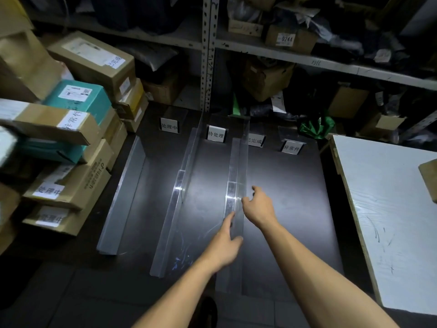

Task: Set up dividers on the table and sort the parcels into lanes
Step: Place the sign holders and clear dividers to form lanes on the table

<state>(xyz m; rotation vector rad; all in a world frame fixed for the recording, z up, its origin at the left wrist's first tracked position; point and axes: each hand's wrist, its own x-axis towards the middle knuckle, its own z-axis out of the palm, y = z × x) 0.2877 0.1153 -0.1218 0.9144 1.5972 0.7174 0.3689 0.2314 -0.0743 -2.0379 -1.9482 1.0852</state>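
1. The left hand, low in the middle of the frame, lies with straight fingers against the near part of the third clear divider; it seems to press or steady it, with nothing clasped.
2. The right hand, just to the right of that same divider, has loosely spread, slightly bent fingers at or very near its upright wall. Whether it really touches the plastic I cannot tell; it holds nothing.
3. Three clear dividers now lie lengthways on the dark surface: the first divider at the left, the second divider in the middle, the third under the hands.
4. Four small label stands sit across the far end of the surface, one at the head of each lane.
5. The parcels are stacked at the left of the frame, beside the surface, each with a white label; none lies in a lane yet.
6. Shelves with more boxes and bags fill the top of the frame, and a white board stands at the right.
7. My reading: divider set-up is nearly done, with the last one being lined up. All the sorting remains.
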